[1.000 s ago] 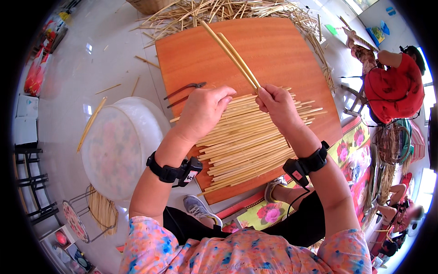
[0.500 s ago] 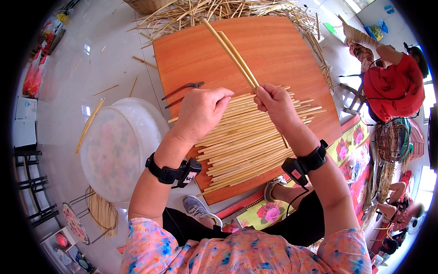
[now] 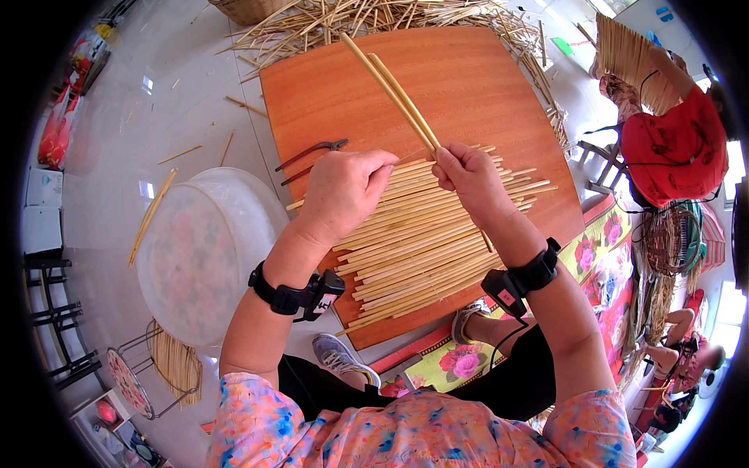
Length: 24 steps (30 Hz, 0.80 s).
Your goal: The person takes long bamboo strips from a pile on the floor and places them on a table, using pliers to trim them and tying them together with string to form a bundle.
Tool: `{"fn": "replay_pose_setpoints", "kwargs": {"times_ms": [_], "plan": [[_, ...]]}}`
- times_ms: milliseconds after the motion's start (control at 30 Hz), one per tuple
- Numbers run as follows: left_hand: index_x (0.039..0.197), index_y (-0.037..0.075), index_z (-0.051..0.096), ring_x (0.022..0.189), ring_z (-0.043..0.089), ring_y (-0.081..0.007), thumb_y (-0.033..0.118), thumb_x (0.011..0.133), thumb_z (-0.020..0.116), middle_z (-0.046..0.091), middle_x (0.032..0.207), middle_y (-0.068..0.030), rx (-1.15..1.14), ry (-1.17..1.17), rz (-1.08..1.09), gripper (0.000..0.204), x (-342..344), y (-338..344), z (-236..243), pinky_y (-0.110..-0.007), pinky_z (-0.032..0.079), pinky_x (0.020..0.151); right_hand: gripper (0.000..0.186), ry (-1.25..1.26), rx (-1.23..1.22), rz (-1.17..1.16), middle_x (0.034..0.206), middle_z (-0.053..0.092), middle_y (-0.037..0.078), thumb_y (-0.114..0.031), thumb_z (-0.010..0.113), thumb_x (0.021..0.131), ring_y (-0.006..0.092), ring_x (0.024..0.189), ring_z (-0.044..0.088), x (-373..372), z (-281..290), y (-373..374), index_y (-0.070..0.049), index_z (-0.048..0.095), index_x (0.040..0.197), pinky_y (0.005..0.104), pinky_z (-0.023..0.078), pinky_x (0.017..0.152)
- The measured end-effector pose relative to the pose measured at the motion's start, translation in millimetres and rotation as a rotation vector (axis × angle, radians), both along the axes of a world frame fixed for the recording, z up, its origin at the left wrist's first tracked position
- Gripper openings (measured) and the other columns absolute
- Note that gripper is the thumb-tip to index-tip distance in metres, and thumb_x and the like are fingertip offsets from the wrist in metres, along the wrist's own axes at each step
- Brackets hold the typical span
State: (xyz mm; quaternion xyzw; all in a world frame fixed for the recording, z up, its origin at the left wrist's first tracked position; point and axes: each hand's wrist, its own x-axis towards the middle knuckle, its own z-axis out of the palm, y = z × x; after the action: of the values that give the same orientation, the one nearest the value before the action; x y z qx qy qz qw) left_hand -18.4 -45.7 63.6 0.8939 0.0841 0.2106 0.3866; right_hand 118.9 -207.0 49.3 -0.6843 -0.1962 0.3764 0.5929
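Two long pale reed stalks (image 3: 388, 87) are pinched between the thumb and fingers of my right hand (image 3: 473, 178), slanting up and left over the table. One lower end shows beneath that hand. To its left, my left hand (image 3: 343, 195) is closed in a pinch at about the same height; what its fingertips hold is too fine to make out, though a faint thin line runs toward the right hand. Below both hands, a mat of stalks (image 3: 413, 257) laid side by side covers the near part of the orange wooden table (image 3: 312, 93). Dark-handled pliers (image 3: 312, 151) lie at its left.
Loose stalks (image 3: 367, 14) are heaped beyond the table's far edge. A whitish round plastic tub (image 3: 191, 257) stands on the left, beside a wire rack (image 3: 133, 382). At the right, a person in red (image 3: 675, 148) handles a woven piece (image 3: 628, 58). Flowered matting (image 3: 460, 363) lies on the floor.
My hands keep nearly the same place; the tips of the held stalks have shifted slightly left. At the far right, the other person's woven piece has been raised and shows more broadly.
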Motion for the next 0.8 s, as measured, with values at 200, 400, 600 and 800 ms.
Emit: {"fn": "replay_pose_setpoints", "kwargs": {"times_ms": [200, 400, 600, 800], "plan": [[0.093, 0.003, 0.071, 0.058, 0.060, -0.0263, 0.008, 0.085, 0.065, 0.063, 0.068, -0.0156, 0.024, -0.017, 0.005, 0.011, -0.1, -0.1, 0.6, -0.034, 0.046, 0.054, 0.021, 0.005, 0.019, -0.005, 0.066, 0.047, -0.003, -0.017, 0.051, 0.099, 0.0044, 0.059, 0.040, -1.4, 0.4, 1.5, 0.001, 0.058, 0.089, 0.0200, 0.034, 0.053], [0.092, 0.003, 0.070, 0.056, 0.059, -0.0261, 0.008, 0.085, 0.065, 0.062, 0.066, -0.0154, 0.038, -0.032, 0.003, 0.011, 0.6, 0.0, -0.4, -0.034, 0.044, 0.053, 0.022, -0.030, 0.018, -0.014, 0.066, 0.048, -0.004, -0.017, 0.051, 0.099, 0.0040, 0.059, 0.040, -1.7, -0.2, 1.3, 0.001, 0.058, 0.090, 0.0202, 0.034, 0.053], [0.092, 0.003, 0.070, 0.056, 0.058, -0.0255, 0.007, 0.085, 0.064, 0.060, 0.065, -0.0148, 0.037, -0.039, 0.007, 0.010, 0.6, 0.3, -1.0, -0.034, 0.044, 0.053, 0.022, -0.046, -0.016, 0.010, 0.068, 0.045, -0.003, -0.016, 0.048, 0.100, 0.0039, 0.061, 0.038, -2.1, 2.0, 1.1, 0.004, 0.059, 0.098, 0.0186, 0.031, 0.054], [0.092, 0.002, 0.070, 0.056, 0.057, -0.0244, 0.006, 0.085, 0.064, 0.059, 0.065, -0.0148, 0.014, -0.031, 0.008, 0.009, -0.1, -0.6, 2.4, -0.033, 0.043, 0.052, 0.022, -0.051, -0.015, 0.014, 0.068, 0.045, -0.003, -0.016, 0.048, 0.101, 0.0040, 0.061, 0.037, -2.0, 2.5, 1.2, 0.003, 0.059, 0.098, 0.0186, 0.031, 0.054]]}}
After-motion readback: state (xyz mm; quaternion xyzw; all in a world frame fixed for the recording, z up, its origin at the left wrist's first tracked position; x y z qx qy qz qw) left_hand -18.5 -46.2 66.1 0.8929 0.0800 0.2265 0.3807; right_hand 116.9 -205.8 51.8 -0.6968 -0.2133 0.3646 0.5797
